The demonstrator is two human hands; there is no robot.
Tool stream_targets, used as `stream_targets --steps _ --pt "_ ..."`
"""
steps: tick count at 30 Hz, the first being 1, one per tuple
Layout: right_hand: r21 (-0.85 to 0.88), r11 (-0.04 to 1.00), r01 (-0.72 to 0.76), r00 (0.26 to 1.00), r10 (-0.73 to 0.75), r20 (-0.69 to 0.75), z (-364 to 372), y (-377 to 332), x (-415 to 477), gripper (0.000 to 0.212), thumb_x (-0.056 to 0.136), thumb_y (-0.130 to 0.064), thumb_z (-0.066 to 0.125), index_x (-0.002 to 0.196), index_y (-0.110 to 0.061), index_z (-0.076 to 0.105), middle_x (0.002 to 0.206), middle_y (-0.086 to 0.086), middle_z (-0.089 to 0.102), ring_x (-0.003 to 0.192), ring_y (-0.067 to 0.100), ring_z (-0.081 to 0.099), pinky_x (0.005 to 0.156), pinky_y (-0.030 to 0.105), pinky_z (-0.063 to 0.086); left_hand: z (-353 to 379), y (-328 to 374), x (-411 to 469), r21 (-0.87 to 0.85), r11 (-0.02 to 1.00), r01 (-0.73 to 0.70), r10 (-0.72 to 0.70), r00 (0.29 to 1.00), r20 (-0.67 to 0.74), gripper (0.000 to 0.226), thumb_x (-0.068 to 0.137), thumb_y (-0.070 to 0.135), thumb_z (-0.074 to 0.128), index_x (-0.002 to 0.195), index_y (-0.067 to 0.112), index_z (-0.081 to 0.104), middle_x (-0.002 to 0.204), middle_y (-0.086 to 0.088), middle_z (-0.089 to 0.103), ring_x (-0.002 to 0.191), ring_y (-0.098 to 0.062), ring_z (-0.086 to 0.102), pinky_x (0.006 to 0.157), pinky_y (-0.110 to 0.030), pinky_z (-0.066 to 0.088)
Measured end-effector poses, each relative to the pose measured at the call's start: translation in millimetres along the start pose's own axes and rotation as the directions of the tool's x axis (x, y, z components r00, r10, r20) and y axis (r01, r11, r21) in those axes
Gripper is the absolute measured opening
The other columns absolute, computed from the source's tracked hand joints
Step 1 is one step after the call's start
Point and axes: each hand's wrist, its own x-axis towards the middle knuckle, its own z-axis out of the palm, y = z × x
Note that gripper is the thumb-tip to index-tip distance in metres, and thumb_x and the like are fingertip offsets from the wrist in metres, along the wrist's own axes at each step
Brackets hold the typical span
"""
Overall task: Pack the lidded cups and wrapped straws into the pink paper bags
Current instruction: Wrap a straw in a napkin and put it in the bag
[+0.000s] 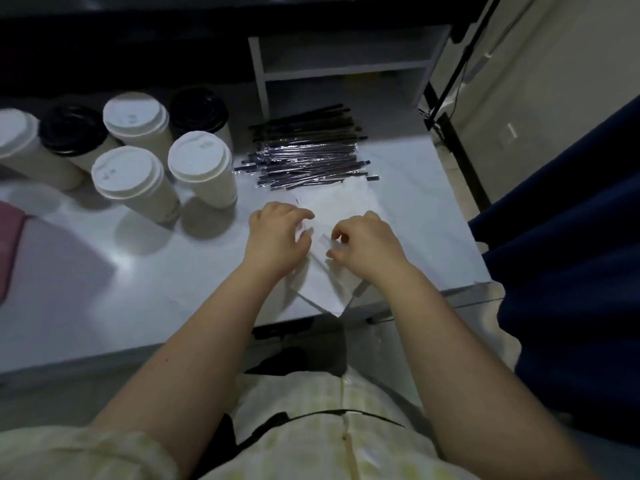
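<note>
A flat pale paper bag (349,209) lies on the white table (138,292) near its front right corner. My left hand (277,237) has its fingers curled onto the bag's upper layer. My right hand (367,245) pinches a thin strip at the bag's middle between thumb and fingers. Behind the bag lies a pile of black wrapped straws (308,154). Several lidded cups stand at the back left, among them white-lidded cups (201,161) and black-lidded cups (71,128).
A pink object (8,244) shows at the left edge. A white open shelf unit (346,67) stands behind the straws. Dark navy fabric (571,244) hangs close to the table's right side. The table's front edge runs just below the bag.
</note>
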Motion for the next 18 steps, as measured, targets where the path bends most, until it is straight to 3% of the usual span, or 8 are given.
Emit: stream_targets --steps 6,10,18 --pt "-0.155 0.978 0.142 0.990 -0.139 0.029 17.1 -3.7 -15.5 0.046 0.078 -0.057 0.067 0.110 -0.024 0.063 0.103 -0.002 0.060 0.106 0.025 0.046 0.081 0.037 0.037 5.5 -1.8 -40.6 -0.007 0.994 0.109 -0.109 0.991 -0.076 0.029 0.087 0.025 0.063 0.115 0.025 0.067 0.111 0.004 0.066 0.117 -0.024 0.049 0.096 -0.041 0.032" --pt "-0.158 0.983 0.090 0.994 -0.098 -0.042 23.0 -0.1 -28.2 0.052 0.074 -0.061 0.069 0.105 -0.021 0.056 0.103 0.000 0.058 0.103 0.025 0.046 0.080 0.038 0.035 7.1 0.5 -60.4 0.004 0.988 0.154 -0.152 0.983 -0.101 0.029 0.087 0.025 0.063 0.115 0.024 0.067 0.111 0.003 0.066 0.118 -0.024 0.049 0.096 -0.039 0.032" --pt "-0.270 0.949 0.162 0.983 -0.179 -0.040 42.9 0.6 -54.9 0.047 0.083 -0.057 0.059 0.109 -0.018 0.061 0.111 0.004 0.055 0.108 0.028 0.044 0.089 0.042 0.034 13.6 17.7 -85.8 0.035 0.987 0.154 -0.148 0.981 -0.123 0.029 0.087 0.025 0.061 0.116 0.023 0.067 0.112 0.002 0.066 0.117 -0.024 0.050 0.096 -0.041 0.034"
